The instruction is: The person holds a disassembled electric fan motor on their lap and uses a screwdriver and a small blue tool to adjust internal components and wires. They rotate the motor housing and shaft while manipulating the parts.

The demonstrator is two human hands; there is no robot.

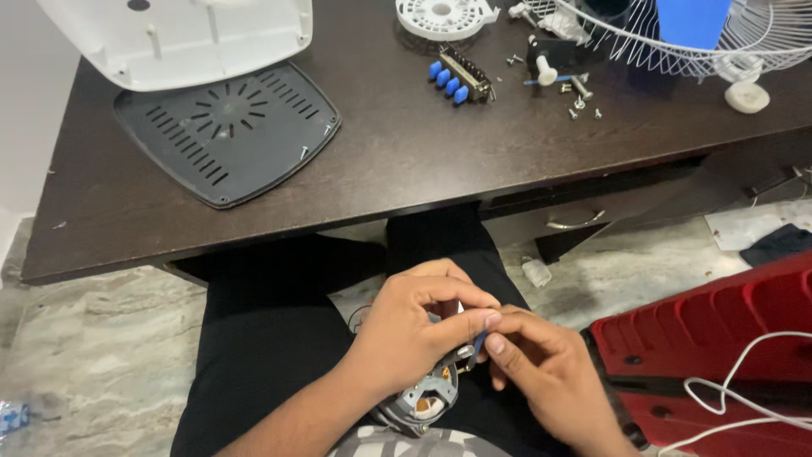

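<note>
1. Holding a small electric motor (425,398) in our lap, we have our left hand (406,330) curled over its top, so only the grey metal housing and a bit of copper winding show below the palm.
2. Our left thumb and forefinger are pinched together at the tip, meeting the right hand (541,372) just above the motor.
3. Our right-hand fingers are bent and closed on a thin blue wire (480,343) that runs down towards the motor; the wire sits between the fingertips of both hands.
4. The motor rests against our dark trousers (271,338), below the front edge of the dark brown desk (406,152).
5. Our left hand blocks most of the motor, so we cannot tell where the wire joins it.
6. On the desk we count one dark grey vented base plate (228,127), one white plastic housing (178,34) overlapping it, one white round slotted disc (444,17), one switch block (461,78) with four blue buttons, one white wire fan guard (677,42) and one white knob (747,96).
7. Several loose screws (579,101) lie scattered near the switch block; they are too small to count surely.
8. To our right stand one red plastic crate (719,338) and one white cable (744,381) draped over it.
</note>
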